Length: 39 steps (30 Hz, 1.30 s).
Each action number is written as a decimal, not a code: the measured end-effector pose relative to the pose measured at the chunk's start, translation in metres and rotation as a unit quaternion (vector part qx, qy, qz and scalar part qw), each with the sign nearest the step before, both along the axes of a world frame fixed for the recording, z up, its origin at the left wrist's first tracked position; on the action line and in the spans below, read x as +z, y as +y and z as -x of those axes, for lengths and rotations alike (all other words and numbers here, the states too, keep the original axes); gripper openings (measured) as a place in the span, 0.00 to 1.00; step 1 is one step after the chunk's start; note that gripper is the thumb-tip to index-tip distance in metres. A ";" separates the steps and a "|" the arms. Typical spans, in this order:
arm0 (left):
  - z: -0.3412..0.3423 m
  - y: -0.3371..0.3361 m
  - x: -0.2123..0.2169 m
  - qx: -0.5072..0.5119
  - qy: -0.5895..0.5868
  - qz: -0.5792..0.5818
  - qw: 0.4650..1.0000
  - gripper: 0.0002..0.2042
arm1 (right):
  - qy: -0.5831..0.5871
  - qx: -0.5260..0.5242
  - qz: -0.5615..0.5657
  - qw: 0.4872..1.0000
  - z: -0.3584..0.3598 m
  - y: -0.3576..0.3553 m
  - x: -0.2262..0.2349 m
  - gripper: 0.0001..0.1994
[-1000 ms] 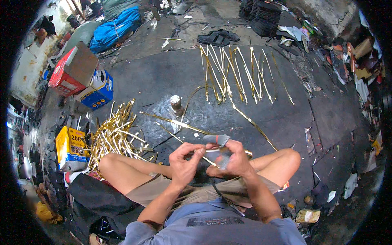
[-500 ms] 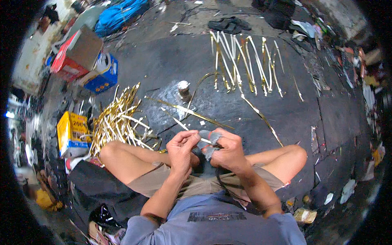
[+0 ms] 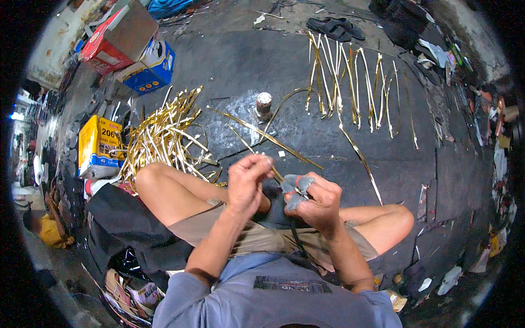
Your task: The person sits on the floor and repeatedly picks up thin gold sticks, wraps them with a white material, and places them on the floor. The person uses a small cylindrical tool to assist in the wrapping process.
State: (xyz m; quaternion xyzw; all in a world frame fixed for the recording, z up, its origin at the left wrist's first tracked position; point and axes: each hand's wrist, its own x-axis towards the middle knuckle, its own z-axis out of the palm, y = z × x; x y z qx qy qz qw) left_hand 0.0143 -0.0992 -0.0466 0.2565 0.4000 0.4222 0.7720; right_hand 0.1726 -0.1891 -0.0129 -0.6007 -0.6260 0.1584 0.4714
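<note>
My left hand [image 3: 249, 183] pinches a narrow gold strip [image 3: 278, 176] between thumb and fingers, above my crossed legs. The strip runs to my right hand [image 3: 320, 202], whose closed fingers grip it as well. Grey coverings [image 3: 298, 190] with red bands wrap the thumb and a finger of that right hand. How the strip lies inside the right fingers is hidden. Beyond my hands, further gold strips [image 3: 295, 153] lie crossed on the dark floor mat [image 3: 229, 71]. Close by stands a small can [image 3: 263, 106] with a whitish top, amid pale smears.
Left of my legs is a heap of gold and white strips [image 3: 164, 139], beside a yellow and blue can [image 3: 101, 145]. Several strips [image 3: 355, 82] lie spread at the far right, near black sandals [image 3: 336, 27]. Red [image 3: 117, 41] and blue [image 3: 150, 68] boxes stand far left.
The view has shifted, so the floor things sit further right or higher. My hands have drawn slightly apart, and the strip between them now shows gold where it showed white.
</note>
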 end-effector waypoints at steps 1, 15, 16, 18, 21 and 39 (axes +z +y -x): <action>0.003 0.011 0.000 0.021 0.000 -0.005 1.000 0.05 | -0.015 -0.008 -0.012 1.000 0.000 -0.003 -0.007 0.13; 0.072 0.202 -0.143 0.141 0.226 0.077 0.961 0.07 | 0.012 -0.060 0.156 0.986 -0.017 -0.094 -0.049 0.08; 0.061 0.203 -0.151 0.189 0.263 0.129 0.937 0.08 | -0.006 -0.066 0.178 0.982 -0.022 -0.108 -0.059 0.08; 0.082 0.208 -0.202 0.200 0.249 0.142 0.937 0.10 | -0.003 -0.062 0.219 0.974 -0.023 -0.124 -0.064 0.09; 0.049 0.196 -0.211 0.266 0.294 0.147 0.906 0.05 | 0.038 -0.093 0.258 0.961 -0.022 -0.136 -0.070 0.08; -0.047 0.107 -0.258 -0.054 0.669 -0.168 0.722 0.11 | 0.042 -0.099 0.286 0.952 -0.028 -0.132 -0.114 0.13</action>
